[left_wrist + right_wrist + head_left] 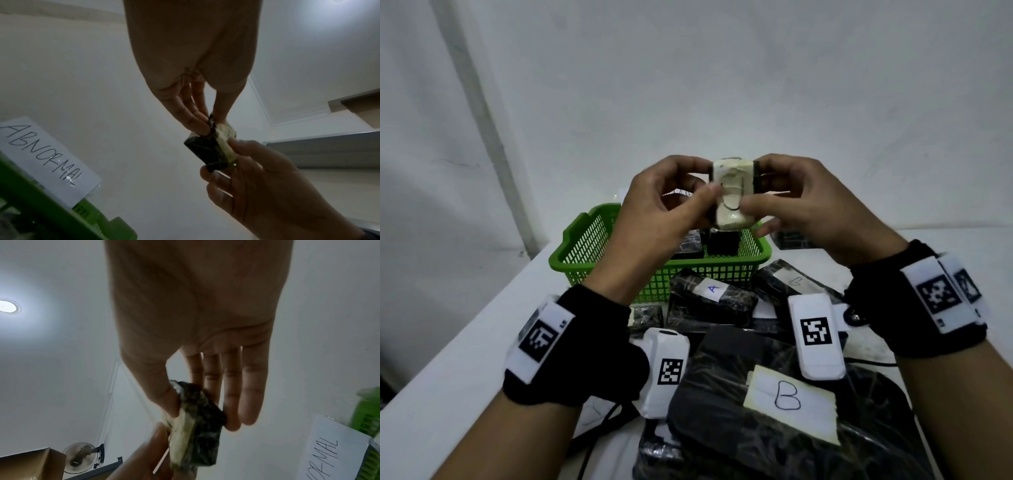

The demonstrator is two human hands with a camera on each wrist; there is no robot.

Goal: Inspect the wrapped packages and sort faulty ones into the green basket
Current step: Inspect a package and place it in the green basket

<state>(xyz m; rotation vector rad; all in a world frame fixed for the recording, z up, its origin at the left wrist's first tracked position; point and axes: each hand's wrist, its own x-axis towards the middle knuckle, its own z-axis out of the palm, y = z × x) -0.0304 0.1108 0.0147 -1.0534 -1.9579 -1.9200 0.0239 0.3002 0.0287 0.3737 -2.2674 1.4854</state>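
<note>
I hold a small wrapped package (732,195) up above the green basket (582,250) with both hands. Its near face is cream tape with a dark mark; the rest is black wrap (207,151). My left hand (709,181) pinches its left edge between thumb and fingers (195,120). At the right edge, my right hand (756,186) grips it with the thumb in front and the fingers (232,399) behind. The basket holds a few black packages (722,241) and carries a paper label reading ABNORMAL (47,157).
Black wrapped packages lie piled on the white table in front of the basket, one labelled A (713,289), a big one labelled B (789,399), another with a paper tag (792,281). A cable (599,425) runs under my left wrist. A white wall stands behind.
</note>
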